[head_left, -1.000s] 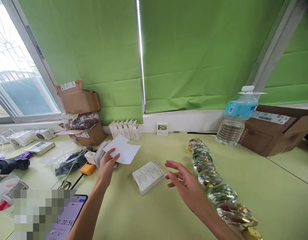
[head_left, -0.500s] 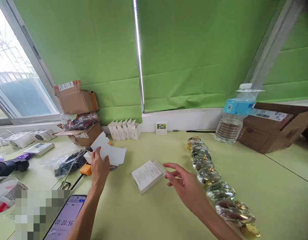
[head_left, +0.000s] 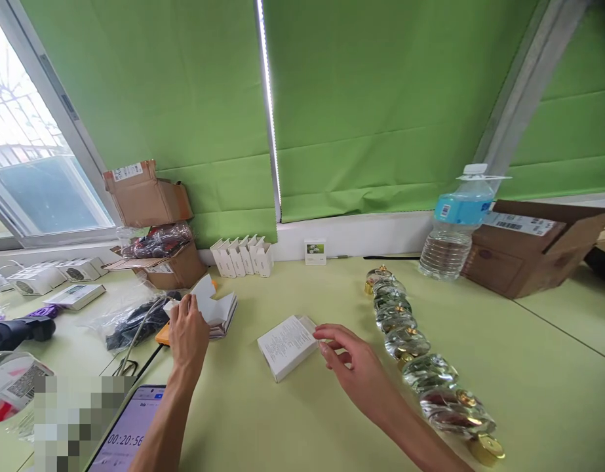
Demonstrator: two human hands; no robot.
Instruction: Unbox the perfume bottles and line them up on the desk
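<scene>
My left hand (head_left: 189, 331) is closed on a white card sheet (head_left: 202, 288), over a stack of folded white card pieces (head_left: 226, 313) at the left. A small white box (head_left: 287, 347) with printed text lies flat in the middle of the table. At the box's right end, where a flap sticks out, are the fingertips of my right hand (head_left: 349, 357). Its thumb stays apart from the fingers and nothing shows between them. Right of this hand runs a row of clear glass bottles (head_left: 415, 341) with gold caps.
Several white boxes (head_left: 240, 257) stand along the wall, with a small picture card (head_left: 315, 252) beside them. A water bottle (head_left: 447, 229) and a cardboard box (head_left: 528, 255) stand at the back right. A phone (head_left: 125, 432) lies front left; cables and brown boxes (head_left: 169, 262) are behind.
My left hand has closed and lowered with the white card sheet, uncovering more of the folded stack. My right hand has shifted slightly left against the white box's flap end.
</scene>
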